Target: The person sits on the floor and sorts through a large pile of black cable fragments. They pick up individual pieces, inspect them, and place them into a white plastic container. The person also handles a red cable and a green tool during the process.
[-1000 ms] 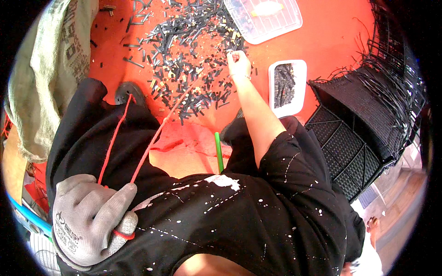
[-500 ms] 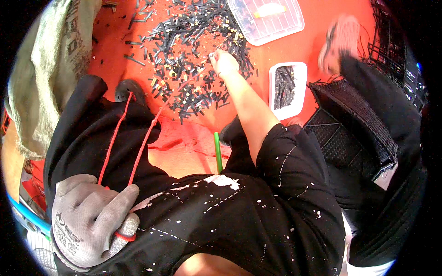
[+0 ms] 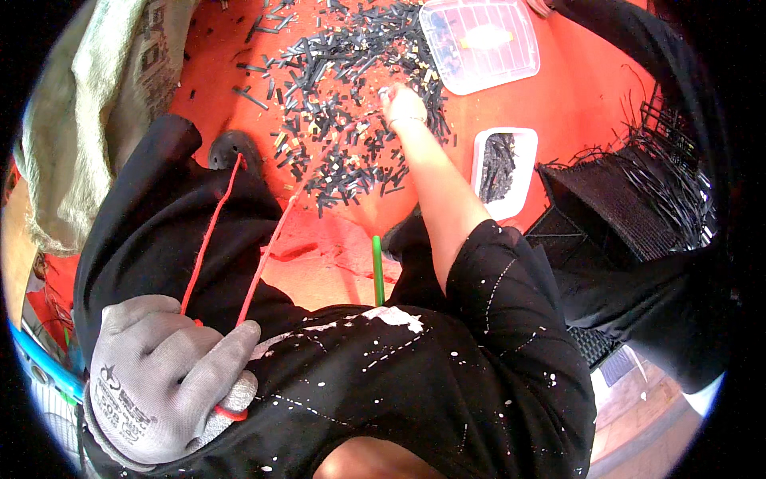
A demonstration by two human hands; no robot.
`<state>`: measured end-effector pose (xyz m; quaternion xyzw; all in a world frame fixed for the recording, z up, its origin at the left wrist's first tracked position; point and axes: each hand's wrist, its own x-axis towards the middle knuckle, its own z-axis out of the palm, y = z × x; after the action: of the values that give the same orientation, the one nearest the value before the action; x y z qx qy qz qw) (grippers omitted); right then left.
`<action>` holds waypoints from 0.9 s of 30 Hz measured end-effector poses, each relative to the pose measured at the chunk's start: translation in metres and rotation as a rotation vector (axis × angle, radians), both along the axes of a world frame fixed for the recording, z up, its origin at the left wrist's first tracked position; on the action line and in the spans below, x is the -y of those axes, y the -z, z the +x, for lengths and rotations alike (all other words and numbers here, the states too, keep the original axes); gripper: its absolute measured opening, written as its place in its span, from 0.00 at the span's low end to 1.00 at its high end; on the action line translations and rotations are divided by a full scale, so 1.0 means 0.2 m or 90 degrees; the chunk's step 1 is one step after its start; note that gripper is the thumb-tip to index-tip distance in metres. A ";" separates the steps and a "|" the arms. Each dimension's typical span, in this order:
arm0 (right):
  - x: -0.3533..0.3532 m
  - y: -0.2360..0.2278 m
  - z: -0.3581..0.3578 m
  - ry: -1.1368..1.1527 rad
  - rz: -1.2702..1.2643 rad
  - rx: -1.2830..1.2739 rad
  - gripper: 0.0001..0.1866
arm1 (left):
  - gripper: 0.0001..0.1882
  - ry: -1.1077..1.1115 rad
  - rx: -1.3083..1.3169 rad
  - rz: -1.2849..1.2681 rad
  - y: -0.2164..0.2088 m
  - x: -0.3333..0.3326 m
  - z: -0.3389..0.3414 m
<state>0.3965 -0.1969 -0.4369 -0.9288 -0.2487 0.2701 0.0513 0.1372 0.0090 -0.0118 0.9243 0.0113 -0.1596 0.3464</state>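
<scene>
My left hand [image 3: 171, 375] wears a grey knit glove and rests low at the left, its fingers closed round a red cord [image 3: 209, 231]. One strand climbs from it to a dark shoe [image 3: 233, 152]. Another strand slants up and away toward my bare right hand [image 3: 405, 104]. That hand reaches far forward over a scatter of short black and yellowish pieces [image 3: 327, 88] on the red floor covering. Its fingers are pinched together where the taut cord leads, and a small pale bit shows at the fingertips, too small to name.
A clear plastic lid [image 3: 480, 48] lies at the far right of the scatter. Nearer stands a white tub [image 3: 523, 180] of black strips. A black woven basket [image 3: 594, 195] and another person's dark-clothed leg [image 3: 638, 307] occupy the right. At left hangs a pale sack [image 3: 88, 120]; a green stick [image 3: 378, 271] stands before me.
The view has shifted slightly. Both my hands keep their hold on the cord, nearly still. At right, the other person's dark-clothed limbs have moved, uncovering more of the basket's loose strands.
</scene>
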 end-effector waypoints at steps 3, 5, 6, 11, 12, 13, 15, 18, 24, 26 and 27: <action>0.02 -0.05 -0.14 -0.036 0.064 0.005 0.11 | 0.17 -0.002 -0.002 -0.003 0.00 -0.01 -0.01; 0.06 -0.07 -0.18 -0.066 0.024 -0.019 0.12 | 0.17 -0.002 -0.004 -0.011 0.00 -0.01 -0.01; 0.09 -0.07 -0.19 -0.079 0.002 -0.027 0.12 | 0.17 -0.004 0.000 -0.013 0.01 -0.01 -0.01; 0.12 -0.08 -0.24 -0.083 0.077 -0.033 0.12 | 0.18 -0.013 0.008 -0.009 0.00 0.00 -0.02; 0.10 -0.08 -0.24 -0.074 0.101 -0.033 0.12 | 0.17 -0.012 0.009 -0.008 0.00 0.00 -0.02; 0.08 -0.08 -0.24 -0.066 0.126 -0.033 0.13 | 0.17 -0.012 0.009 -0.007 0.00 0.00 -0.02; -0.01 -0.09 -0.26 -0.098 0.124 -0.043 0.11 | 0.17 -0.007 0.013 -0.004 0.00 0.01 -0.02; -0.09 -0.06 -0.27 -0.132 0.063 -0.030 0.11 | 0.18 0.003 0.027 -0.005 0.01 0.00 -0.02; -0.02 -0.16 -0.26 -0.102 0.022 -0.069 0.13 | 0.19 -0.002 0.026 -0.007 0.01 -0.01 -0.04; 0.08 -0.19 -0.26 -0.108 0.061 -0.058 0.12 | 0.19 -0.007 0.032 -0.004 0.00 -0.01 -0.04; 0.14 -0.19 -0.23 -0.076 0.018 -0.060 0.12 | 0.19 0.001 0.041 -0.005 0.01 -0.01 -0.04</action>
<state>0.3497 -0.2251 -0.3991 -0.8977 -0.3048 0.3126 0.0597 0.1285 0.0116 -0.0146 0.9276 -0.0015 -0.1300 0.3501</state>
